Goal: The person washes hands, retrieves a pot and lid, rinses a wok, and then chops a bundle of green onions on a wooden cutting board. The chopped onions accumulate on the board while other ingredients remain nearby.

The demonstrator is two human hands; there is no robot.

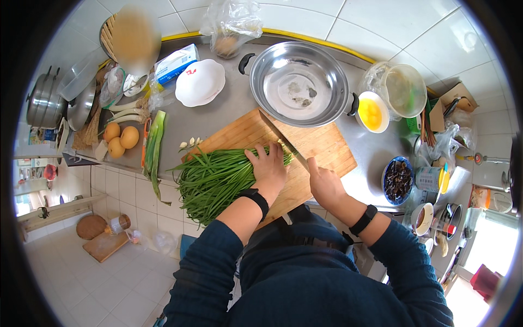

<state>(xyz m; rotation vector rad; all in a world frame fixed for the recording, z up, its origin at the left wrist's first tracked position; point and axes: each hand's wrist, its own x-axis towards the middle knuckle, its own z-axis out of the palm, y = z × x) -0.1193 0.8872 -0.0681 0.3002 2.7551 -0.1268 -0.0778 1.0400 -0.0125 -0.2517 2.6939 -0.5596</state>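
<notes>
A large bunch of green garlic chives (212, 175) lies across the left part of a wooden cutting board (327, 151) and hangs past its near edge. My left hand (269, 165) presses on the bunch near its right end, fingers spread over the stalks. In my right hand (325, 182) is the handle of a kitchen knife (284, 139). Its blade points away from me and stands beside the cut ends of the chives, close to my left fingertips. Whether the edge touches the board cannot be made out.
Behind the board stands a two-handled steel pan (302, 116). Right of it are a bowl of eggs (371, 112) and a bowl of dark wood ear fungus (397, 181). Leftward lie a scallion (155, 143), round yellow-brown fruits (122, 139), garlic cloves (191, 142) and a white dish (200, 83).
</notes>
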